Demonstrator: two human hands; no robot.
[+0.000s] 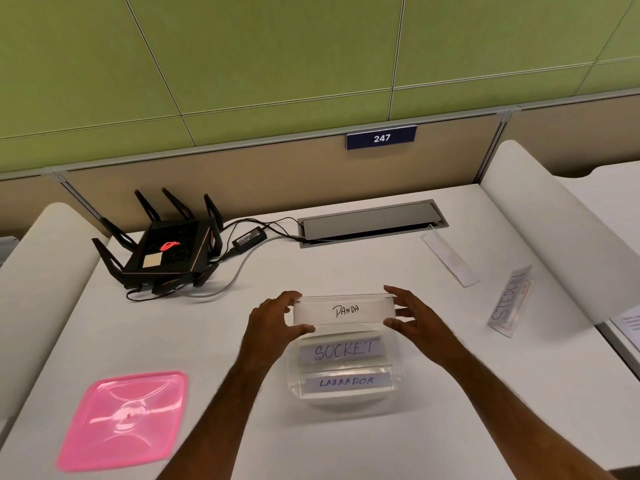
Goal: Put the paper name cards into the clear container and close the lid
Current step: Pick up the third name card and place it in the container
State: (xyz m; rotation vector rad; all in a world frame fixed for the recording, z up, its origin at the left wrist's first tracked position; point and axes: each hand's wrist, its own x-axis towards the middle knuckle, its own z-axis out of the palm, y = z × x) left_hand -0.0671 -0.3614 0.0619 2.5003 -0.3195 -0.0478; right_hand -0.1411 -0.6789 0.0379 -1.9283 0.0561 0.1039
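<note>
Both hands hold one name card, marked PANDA [344,310], by its ends: the left hand [273,318] pinches the left end between thumb and fingers, and the right hand [414,318] pinches the right end the same way. The card hangs level over the far edge of the clear container [396,370], at the container's 12 o'clock. Two cards already lie inside, SOCKET [343,350] at the back and LABRADOR [346,382] nearer the person. The step in hand looks like loading the third card; the next move probably calls for lowering it into the space behind SOCKET without tipping it. Two more cards wait on the desk [180,323] at about 2 o'clock: STEPHAN [512,299] and a blank-looking one [450,259]. The pink lid [123,419] lies at 8 o'clock, well apart, still off.
</note>
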